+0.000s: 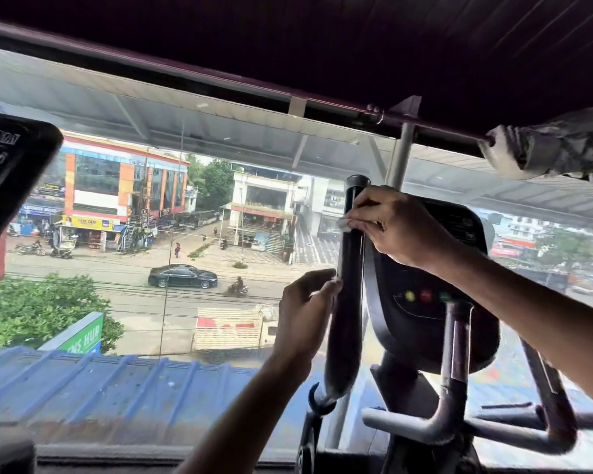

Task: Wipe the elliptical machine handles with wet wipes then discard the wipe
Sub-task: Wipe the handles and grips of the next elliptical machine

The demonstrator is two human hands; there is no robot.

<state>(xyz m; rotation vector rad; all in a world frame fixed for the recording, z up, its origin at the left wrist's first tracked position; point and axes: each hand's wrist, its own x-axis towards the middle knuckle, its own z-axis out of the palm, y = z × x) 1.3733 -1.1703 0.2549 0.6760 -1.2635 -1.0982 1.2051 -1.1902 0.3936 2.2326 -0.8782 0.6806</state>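
Left hand (305, 309): fingers curled, tips against the handle (348, 302) below the grip; whether it clasps cannot be told.
Right hand (391, 224): curled round the handle near its top, pinching the white wipe (343, 223) against it.
Console (435, 268): just behind the grip.

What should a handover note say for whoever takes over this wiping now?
Right hand: holds the wet wipe round the left handle, near its top.
Left hand: on the same handle lower down, fingers curled; firm grip unclear.
Done: wipe is on this handle; how much is clean cannot be seen.
Left: rest of this handle, the right handle, then discard the wipe. No bin in view.
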